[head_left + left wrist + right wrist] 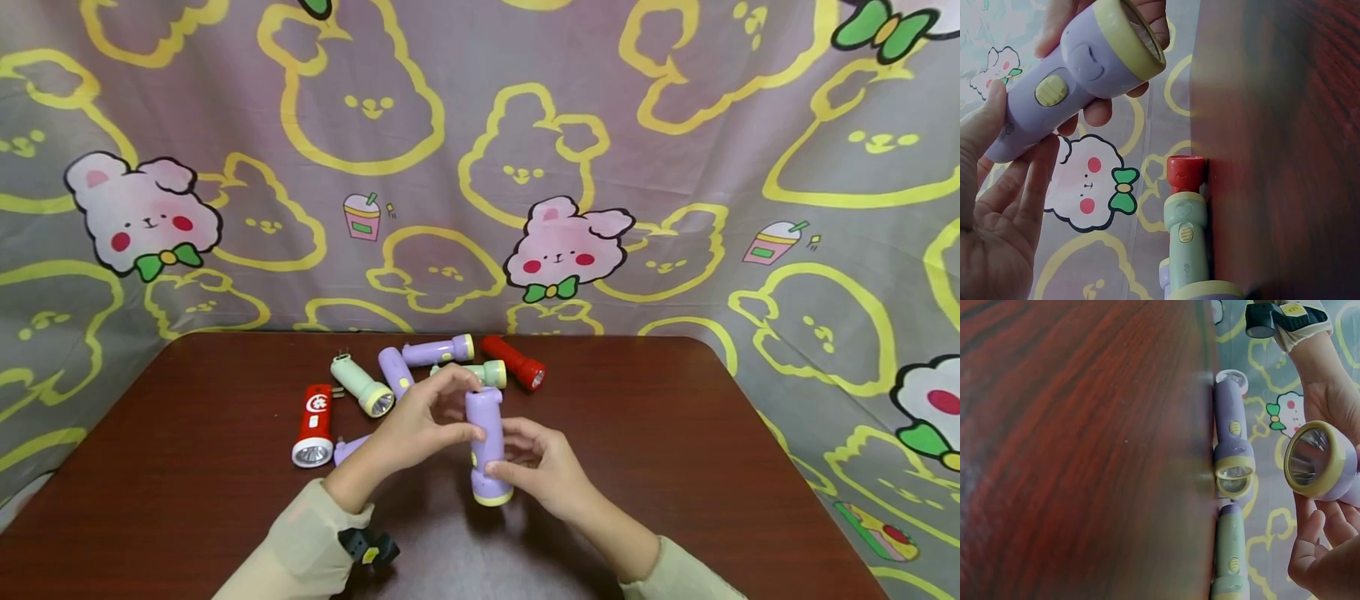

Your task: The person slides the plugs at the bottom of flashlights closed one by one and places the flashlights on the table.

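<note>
Both hands hold a purple flashlight [486, 433] above the front middle of the table, upright with its yellow-rimmed lens end down. The left hand [420, 421] grips its upper, tail end between thumb and fingers. Lower down, near the lamp head, the right hand [547, 467] pinches it from the right side. In the left wrist view the flashlight's yellow switch [1052, 91] faces the camera, between the two hands. The reflector [1311, 457] shows in the right wrist view, unlit.
Several flashlights lie behind and left of the hands on the dark wood table [187, 500]: a red and white one [314, 425], a green one [360, 385], purple ones [438, 350] and a red one [513, 362]. A patterned curtain [450, 192] hangs behind the table.
</note>
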